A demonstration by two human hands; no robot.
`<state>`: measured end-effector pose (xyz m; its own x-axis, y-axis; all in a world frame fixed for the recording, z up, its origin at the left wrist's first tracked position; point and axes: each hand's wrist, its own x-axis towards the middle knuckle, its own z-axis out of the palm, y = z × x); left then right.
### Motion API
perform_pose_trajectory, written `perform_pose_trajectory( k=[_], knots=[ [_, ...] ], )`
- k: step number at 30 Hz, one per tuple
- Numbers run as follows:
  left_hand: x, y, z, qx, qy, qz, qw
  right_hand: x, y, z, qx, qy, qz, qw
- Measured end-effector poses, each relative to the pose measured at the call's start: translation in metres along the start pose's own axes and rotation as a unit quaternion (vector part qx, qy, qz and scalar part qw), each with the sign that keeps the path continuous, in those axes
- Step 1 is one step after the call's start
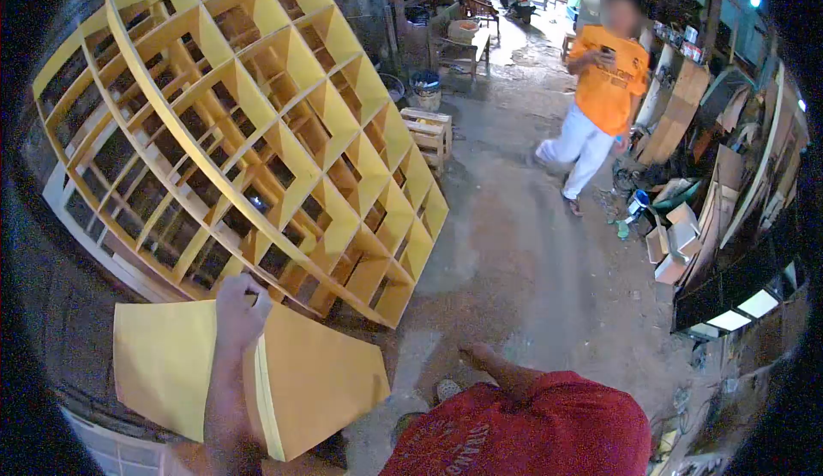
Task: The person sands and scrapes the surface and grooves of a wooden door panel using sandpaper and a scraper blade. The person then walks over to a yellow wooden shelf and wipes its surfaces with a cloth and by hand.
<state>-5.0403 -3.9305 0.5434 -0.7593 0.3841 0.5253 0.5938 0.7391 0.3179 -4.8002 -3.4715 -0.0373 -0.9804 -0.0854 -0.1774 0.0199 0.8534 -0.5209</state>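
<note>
Curled at the top edge of two yellow-painted boards, my left hand has a small pale grey item, too indistinct to name, against its fingers. One board lies left of my forearm. The other, wider board is to the right, with a pale edge strip. Low in the middle, in front of my red shirt, a bare forearm ends in what looks like my right hand; its fingers are dark and cannot be made out, nor can anything in them.
A large yellow lattice frame leans at the left, just beyond the boards. A person in an orange shirt walks on the floor ahead. Boards, boxes and scraps line the right side. A wooden crate stands beyond the frame.
</note>
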Motion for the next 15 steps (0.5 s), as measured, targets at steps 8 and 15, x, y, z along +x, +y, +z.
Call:
perform_pose_trajectory(
  k=[8,15],
  knots=[
    [0.008,0.001,-0.005,-0.097,0.047,-0.17,0.98,0.069,-0.324,-0.248,0.288,0.14,-0.083,0.944],
    [-0.001,-0.075,-0.024,-0.241,0.235,-0.172,0.926,0.106,-0.504,-0.345,0.224,0.304,-0.415,0.827]
  ],
)
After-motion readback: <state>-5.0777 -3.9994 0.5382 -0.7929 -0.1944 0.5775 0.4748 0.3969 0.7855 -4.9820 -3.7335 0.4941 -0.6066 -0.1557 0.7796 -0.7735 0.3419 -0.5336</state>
